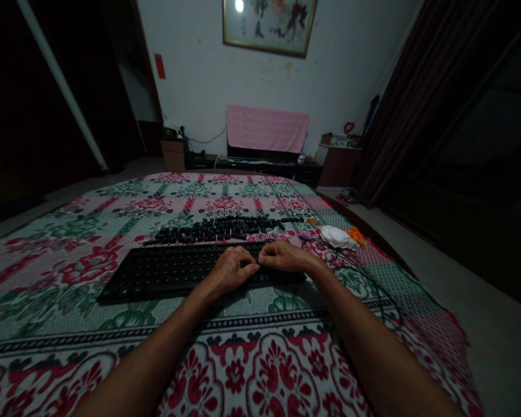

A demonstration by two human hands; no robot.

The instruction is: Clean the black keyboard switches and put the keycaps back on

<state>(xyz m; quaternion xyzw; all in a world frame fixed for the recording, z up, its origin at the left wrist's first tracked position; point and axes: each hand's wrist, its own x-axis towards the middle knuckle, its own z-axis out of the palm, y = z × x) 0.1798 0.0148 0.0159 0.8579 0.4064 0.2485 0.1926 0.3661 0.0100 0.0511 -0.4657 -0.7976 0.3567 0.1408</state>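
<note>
A black keyboard [156, 271] lies across the patterned cloth in front of me, its keycaps off and rows of bare key posts showing. My left hand [235, 267] rests over its right half, fingers curled and thumb pressed toward them. Close beside it, my right hand [283, 256] pinches thumb and fingertips together over the keyboard's right end. The fingertips of both hands nearly meet; whatever is between them is too small and dark to make out. Behind the keyboard, loose black keycaps [212, 228] lie in rough rows.
A white crumpled cloth [337, 237] and an orange item [356, 235] lie right of the keycaps. A black cable [380, 289] loops down the right side of the patterned cloth [226, 191]. Beyond stands a screen under a pink towel [267, 127]; a dark curtain [399, 98] hangs at right.
</note>
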